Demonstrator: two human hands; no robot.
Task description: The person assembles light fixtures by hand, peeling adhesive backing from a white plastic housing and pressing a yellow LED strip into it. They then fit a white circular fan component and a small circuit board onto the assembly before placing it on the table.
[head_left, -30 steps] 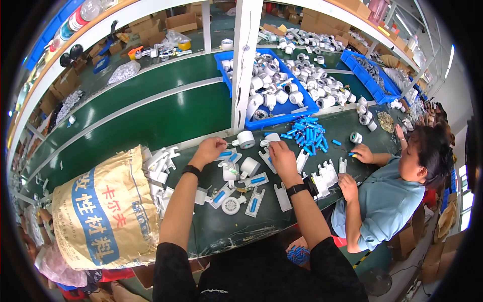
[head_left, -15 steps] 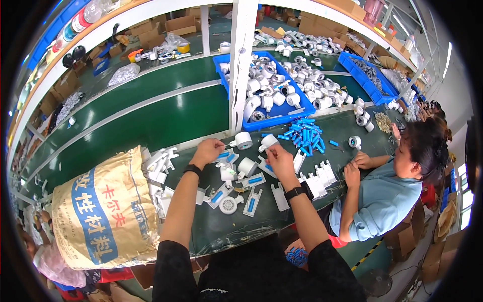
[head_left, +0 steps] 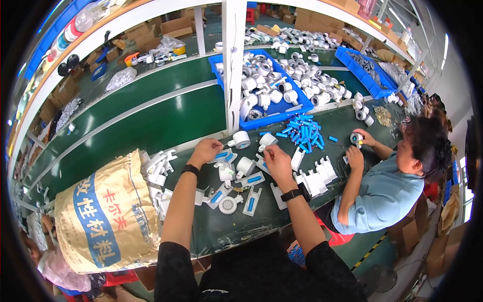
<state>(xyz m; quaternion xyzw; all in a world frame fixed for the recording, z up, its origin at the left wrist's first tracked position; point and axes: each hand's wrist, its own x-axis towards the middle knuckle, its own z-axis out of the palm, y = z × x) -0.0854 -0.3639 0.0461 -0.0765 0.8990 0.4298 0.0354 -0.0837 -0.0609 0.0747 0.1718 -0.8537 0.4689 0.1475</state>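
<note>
Between the hands [head_left: 241, 153], white plastic parts [head_left: 236, 173]

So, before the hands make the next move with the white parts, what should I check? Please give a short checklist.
1. Left hand at the parts: ok, it is over a white bracket with a blue insert.
2. Right hand holding something: cannot tell, its fingers pinch near a white cap, but the contact is too small to see.
3. Blue inserts within reach: ok, a pile lies just beyond the right hand.
4. Finished brackets kept apart: ok, stacked on the right of the right hand.
5. Co-worker's hands apart from this work: ok, they are at the far right.
6. Sack steady: cannot tell.
</note>
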